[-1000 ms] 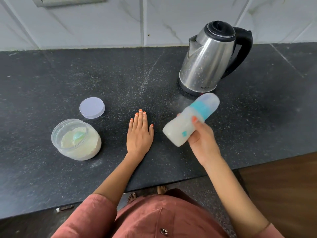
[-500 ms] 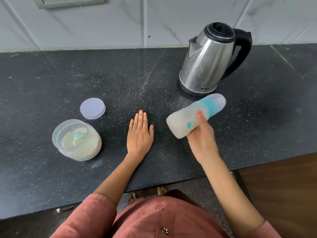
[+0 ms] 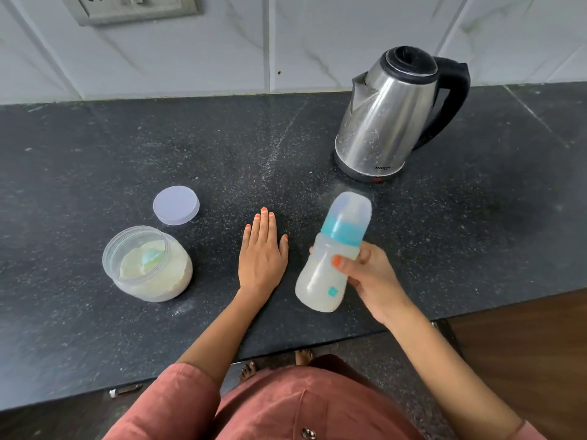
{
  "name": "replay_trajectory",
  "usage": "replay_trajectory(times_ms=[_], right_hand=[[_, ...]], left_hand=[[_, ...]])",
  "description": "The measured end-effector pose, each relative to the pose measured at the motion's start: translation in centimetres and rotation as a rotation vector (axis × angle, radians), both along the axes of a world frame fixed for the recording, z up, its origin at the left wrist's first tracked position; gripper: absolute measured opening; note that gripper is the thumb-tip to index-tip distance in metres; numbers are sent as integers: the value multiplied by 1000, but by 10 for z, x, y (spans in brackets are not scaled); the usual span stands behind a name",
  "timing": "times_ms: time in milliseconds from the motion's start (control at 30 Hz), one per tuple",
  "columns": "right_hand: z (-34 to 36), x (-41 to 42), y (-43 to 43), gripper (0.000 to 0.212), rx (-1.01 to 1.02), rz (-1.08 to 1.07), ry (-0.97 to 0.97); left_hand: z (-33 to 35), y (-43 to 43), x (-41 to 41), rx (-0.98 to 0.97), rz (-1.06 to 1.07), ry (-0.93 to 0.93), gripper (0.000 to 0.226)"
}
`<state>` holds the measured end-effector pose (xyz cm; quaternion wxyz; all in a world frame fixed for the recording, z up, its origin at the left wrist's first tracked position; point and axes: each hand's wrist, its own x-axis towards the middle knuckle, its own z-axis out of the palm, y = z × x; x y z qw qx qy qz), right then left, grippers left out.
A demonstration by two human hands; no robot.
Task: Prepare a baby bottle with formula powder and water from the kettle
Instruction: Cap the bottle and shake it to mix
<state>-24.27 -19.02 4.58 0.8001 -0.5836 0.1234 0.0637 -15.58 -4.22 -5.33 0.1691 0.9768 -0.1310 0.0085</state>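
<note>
Progress: nearing the end, judging by the milky liquid. Working at a dark table point(image 3: 95, 173) dusted with powder. Leaving the kettle point(image 3: 386, 122) standing shut at the back right. Leaving the powder jar point(image 3: 149, 281) uncovered at the left. Gripping the capped bottle point(image 3: 320, 277) in the right hand point(image 3: 371, 277), fingers point(image 3: 341, 262) curled round it, tilting it above the table. Resting the left hand point(image 3: 262, 258) flat alongside, fingers straight. Leaving the lid point(image 3: 176, 204) behind the jar, the scoop point(image 3: 152, 257) inside. Remaining, probably: finishing mixing, covering the jar.

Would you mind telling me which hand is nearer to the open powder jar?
Left. The left hand lies flat on the counter just right of the jar; the right hand is farther right, gripping the bottle.
</note>
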Motion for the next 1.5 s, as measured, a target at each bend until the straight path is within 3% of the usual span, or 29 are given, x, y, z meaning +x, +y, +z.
replay_trajectory(times_ms=[133, 200, 367, 567, 733, 867, 900, 1067, 1133, 1233, 1300, 1433, 1500], right_hand=[[10, 16, -19, 63, 285, -297, -111], [9, 19, -17, 66, 308, -360, -111], [5, 0, -5, 45, -130, -11, -30], [12, 24, -20, 57, 220, -319, -148], [13, 11, -12, 49, -89, -48, -61], [23, 27, -19, 40, 295, -370, -144], [24, 28, -18, 35, 310, -410, -158], [18, 8, -5, 38, -181, -72, -124], [18, 11, -10, 48, -81, -114, -132], [20, 24, -17, 48, 260, -332, -166], [19, 23, -14, 52, 231, -312, -146], [13, 8, -6, 55, -64, -60, -66], [15, 13, -11, 62, 95, -167, -79]], left_hand=[[-1, -1, 0, -6, 2, -1, 54], [0, -1, -1, -3, 5, 3, 54], [0, -1, 0, 8, 3, 8, 54], [0, -1, 0, 3, 5, -4, 54], [0, -1, 0, 17, 3, 10, 55], [0, -1, -1, -1, 2, 2, 54], [0, 0, -1, -1, 0, 1, 54], [0, 0, 0, 19, -1, 6, 55], [1, -1, 0, 17, 0, 2, 55], [0, 0, 0, 11, 1, 3, 55], [0, -1, 0, 16, -2, 7, 55], [1, 0, 0, 13, -1, 9, 55], [1, -1, 0, 8, 0, 4, 55]])
